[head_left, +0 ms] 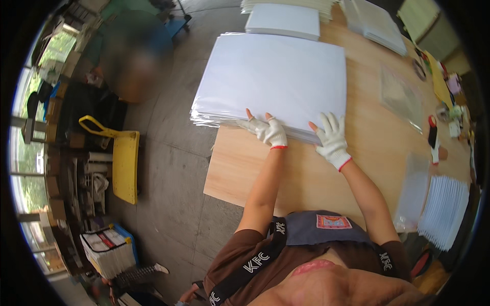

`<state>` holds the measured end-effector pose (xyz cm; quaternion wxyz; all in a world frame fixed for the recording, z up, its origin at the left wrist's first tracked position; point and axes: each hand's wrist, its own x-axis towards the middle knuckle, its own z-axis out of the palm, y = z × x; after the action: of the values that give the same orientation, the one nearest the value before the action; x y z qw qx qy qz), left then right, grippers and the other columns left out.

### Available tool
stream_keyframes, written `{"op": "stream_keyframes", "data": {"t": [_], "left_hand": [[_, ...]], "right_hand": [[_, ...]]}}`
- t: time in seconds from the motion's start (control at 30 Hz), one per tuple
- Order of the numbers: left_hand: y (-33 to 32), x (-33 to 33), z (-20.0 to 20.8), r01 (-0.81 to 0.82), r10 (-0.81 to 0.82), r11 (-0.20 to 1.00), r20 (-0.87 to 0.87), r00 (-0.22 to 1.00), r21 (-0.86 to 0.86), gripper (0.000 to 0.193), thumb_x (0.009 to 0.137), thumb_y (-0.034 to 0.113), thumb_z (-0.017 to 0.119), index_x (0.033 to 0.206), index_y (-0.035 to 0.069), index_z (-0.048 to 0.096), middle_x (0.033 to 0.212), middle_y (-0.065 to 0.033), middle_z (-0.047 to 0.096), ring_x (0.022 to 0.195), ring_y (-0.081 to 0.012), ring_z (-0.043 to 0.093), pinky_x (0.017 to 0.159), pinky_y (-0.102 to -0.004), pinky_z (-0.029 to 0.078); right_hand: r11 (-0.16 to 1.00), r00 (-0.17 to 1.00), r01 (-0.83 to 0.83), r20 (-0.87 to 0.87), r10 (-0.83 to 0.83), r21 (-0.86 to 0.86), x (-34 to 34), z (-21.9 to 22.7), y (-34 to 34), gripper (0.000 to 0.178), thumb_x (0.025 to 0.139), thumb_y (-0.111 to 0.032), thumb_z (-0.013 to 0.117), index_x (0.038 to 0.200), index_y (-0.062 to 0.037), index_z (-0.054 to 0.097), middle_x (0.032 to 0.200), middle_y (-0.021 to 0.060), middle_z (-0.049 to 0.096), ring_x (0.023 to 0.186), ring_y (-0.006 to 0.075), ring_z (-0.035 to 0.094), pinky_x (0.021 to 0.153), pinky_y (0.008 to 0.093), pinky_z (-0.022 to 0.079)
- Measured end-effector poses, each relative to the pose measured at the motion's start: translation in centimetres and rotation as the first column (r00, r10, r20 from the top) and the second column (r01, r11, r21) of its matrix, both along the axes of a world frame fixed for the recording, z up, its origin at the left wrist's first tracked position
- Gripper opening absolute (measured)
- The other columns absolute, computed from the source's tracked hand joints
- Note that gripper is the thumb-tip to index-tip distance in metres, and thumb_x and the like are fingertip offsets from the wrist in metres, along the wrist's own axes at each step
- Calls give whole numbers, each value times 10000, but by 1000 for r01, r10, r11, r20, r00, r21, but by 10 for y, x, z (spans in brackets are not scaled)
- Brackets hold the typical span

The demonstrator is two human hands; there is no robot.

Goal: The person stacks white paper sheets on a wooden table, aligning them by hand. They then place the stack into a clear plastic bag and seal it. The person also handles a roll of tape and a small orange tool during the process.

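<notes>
A thick stack of large white sheets in clear plastic sleeves [275, 76] lies in front of me on the table, its left and near edges slightly uneven. Both my hands wear white knit gloves with red cuffs; some bare fingertips stick out. At the middle of the stack's near edge, my left hand [270, 131] rests with fingers apart, some of them along the edge and partly hidden. My right hand [333, 138] lies at the near right corner, fingers stretched forward over the top sheet and thumb pointing left.
More white stacks [283, 21] stand behind on the wooden table [240, 163]. Clear plastic bags [400, 97], a tape roll [419, 70], a black-and-red tool [433, 131] and a pale blue pile [445, 211] lie at right. A yellow cart [125, 166] stands on the floor at left.
</notes>
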<state>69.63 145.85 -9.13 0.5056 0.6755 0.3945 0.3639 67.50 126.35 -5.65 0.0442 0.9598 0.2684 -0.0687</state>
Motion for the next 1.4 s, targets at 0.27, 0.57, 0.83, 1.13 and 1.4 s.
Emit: {"op": "stream_keyframes", "data": {"t": [0.27, 0.57, 0.83, 1.13, 1.4], "left_hand": [[25, -16, -6, 107, -95, 990, 130, 987, -91, 856, 867, -6, 527, 1528, 44, -16, 1560, -144, 263, 1361, -314, 370, 1058, -312, 399], [-62, -144, -9, 816, -783, 541, -232, 577, 201, 480, 806, 14, 576, 1275, 112, 547, 1357, -70, 549, 1223, -271, 527, 938, -359, 475], [-219, -203, -18, 676, -819, -461, -570, -74, 574, 230, 845, 80, 618, 1074, 59, 632, 1282, -195, 557, 1214, -384, 503, 1013, -474, 424], [-259, -218, -6, 735, -750, -528, -640, -168, 426, 348, 807, -33, 563, 1152, -29, 601, 1361, -175, 506, 1265, -351, 466, 1044, -421, 414], [-226, -258, -25, 689, -676, -492, -732, 84, 533, 420, 847, 26, 572, 1266, 55, 563, 1414, -120, 472, 1295, -341, 443, 1073, -435, 389]], "right_hand": [[881, 988, -117, 148, 54, 458, -75, 19, -27, 512, 836, -374, 647, 1279, -137, 548, 1347, 113, 476, 1221, 285, 451, 1006, 439, 371], [784, 929, 264, 71, -364, 562, -280, -48, -166, 175, 808, -281, 612, 736, -130, 561, 689, 109, 592, 624, 318, 601, 543, 458, 465], [-19, 384, 743, -450, -806, 669, -467, -102, -207, 218, 893, -304, 541, 888, -86, 553, 834, 157, 620, 809, 365, 616, 706, 466, 480], [711, 255, 523, -710, -656, -470, -683, -251, -180, 282, 957, -272, 454, 1064, -177, 698, 1073, 7, 687, 1096, 199, 566, 1101, 429, 214], [337, 37, 854, -601, -798, -396, -672, -275, -257, 334, 943, -251, 427, 1240, -163, 553, 1279, 55, 565, 1249, 246, 477, 1132, 476, 224]]}}
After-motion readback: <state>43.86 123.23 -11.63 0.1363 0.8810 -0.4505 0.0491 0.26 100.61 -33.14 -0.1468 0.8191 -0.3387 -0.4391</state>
